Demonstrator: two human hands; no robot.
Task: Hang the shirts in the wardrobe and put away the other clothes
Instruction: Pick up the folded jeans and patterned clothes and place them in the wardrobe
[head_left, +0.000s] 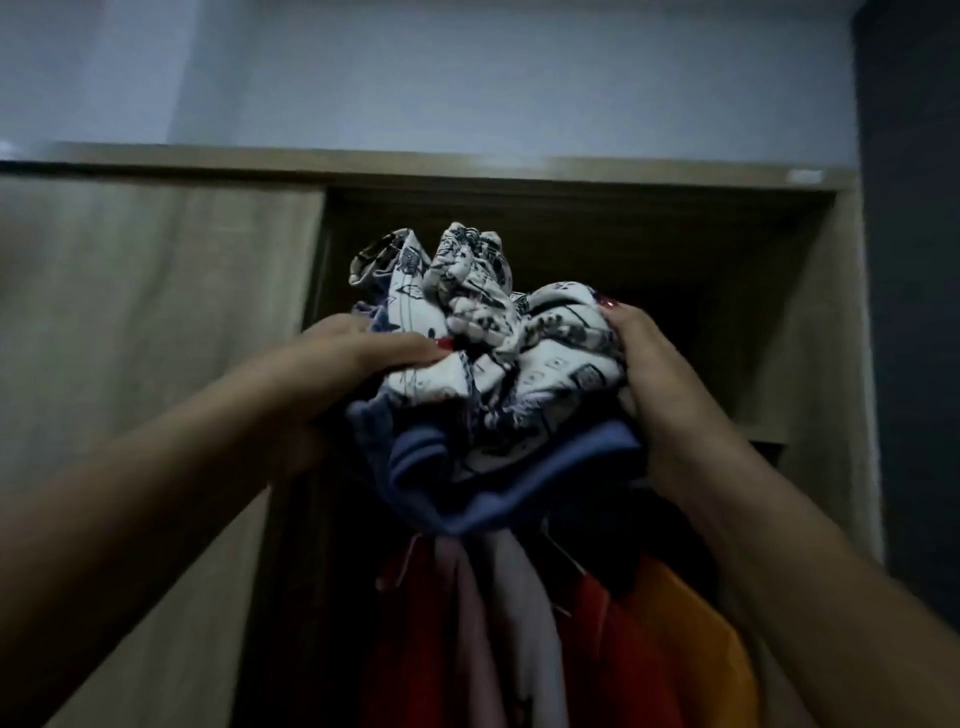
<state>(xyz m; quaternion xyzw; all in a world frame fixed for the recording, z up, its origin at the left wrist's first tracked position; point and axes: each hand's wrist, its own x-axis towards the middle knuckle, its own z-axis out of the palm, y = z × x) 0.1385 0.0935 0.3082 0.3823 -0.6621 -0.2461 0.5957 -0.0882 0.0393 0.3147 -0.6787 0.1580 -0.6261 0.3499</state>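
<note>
Pale wall up top, dim wood-grain wardrobe ahead; low light, frame soft.

Clothes bundle: crumpled white cloth w/ navy print on top, blue garment wrapped under it. Held up between both hands, in front of the dark upper compartment; not resting on anything visible.

Left hand: grips bundle's left side, thumb curled over the print cloth. Right hand: grips right side, thumb over the top, fingers behind the cloth and mostly hidden.

Below hands: hung garments, red, pale pink, orange. Rail not visible.

Progress (est.): hanging step looks largely done; can't confirm all shirts are up. Bundle = the "other clothes", not yet put away. Left to do: set it in the compartment beyond the hands. More clothes out of view? Can't tell.

Writing: none legible. Print too blurred, reads as pattern. Pale patch on wardrobe top edge, up-right of right hand: sticker or glare, unreadable.
</note>
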